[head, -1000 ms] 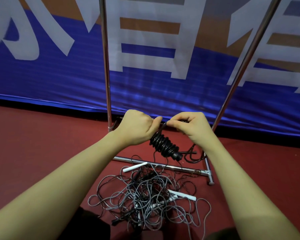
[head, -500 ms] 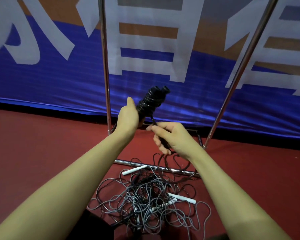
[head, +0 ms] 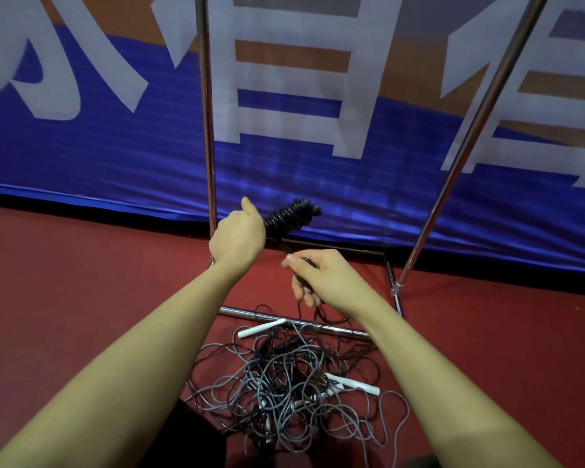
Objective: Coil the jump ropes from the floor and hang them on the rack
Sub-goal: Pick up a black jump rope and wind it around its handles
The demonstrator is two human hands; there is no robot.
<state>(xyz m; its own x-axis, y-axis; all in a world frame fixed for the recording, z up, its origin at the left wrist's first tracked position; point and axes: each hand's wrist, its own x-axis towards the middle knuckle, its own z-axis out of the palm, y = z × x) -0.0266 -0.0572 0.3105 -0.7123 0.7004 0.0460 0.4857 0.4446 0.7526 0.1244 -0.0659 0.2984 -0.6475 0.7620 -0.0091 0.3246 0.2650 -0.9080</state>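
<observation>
Right hand [head: 321,276]: fingers curled, thumb and forefinger pinching a black rope [head: 286,248] that runs taut up to the left hand; the same strand trails from under the palm down toward the floor. Left hand [head: 238,236]: fingers wrapped round the lower end of a black coiled bundle [head: 289,216], thumb raised; back of hand faces the camera, so fingertips are hidden. The bundle is rope wound tightly round two black handles, whose ends poke out at its upper right; it is tilted up and to the right, held in the air above the rack's base, just right of the left upright.

Rack [head: 207,130]: chrome tube frame. Left upright stands near vertical; right upright [head: 477,130] leans in the view. The top is out of frame. Base is a rectangle of rails on the floor; the near rail [head: 237,312] is partly crossed by rope.

Floor [head: 65,282]: dark red, matte, smooth. On it, at the near rail and toward the camera, lies a tangled heap of ropes [head: 284,396], grey and black strands looped over one another; individual ropes cannot be separated by eye. Two white handles show: one [head: 261,328] at the heap's far edge touching the near rail, one [head: 355,385] at its right edge.

Room: behind the rack a glossy fabric banner [head: 81,157] meets the floor, blue below, brown above, with large white characters. A dark strip runs along its foot.
</observation>
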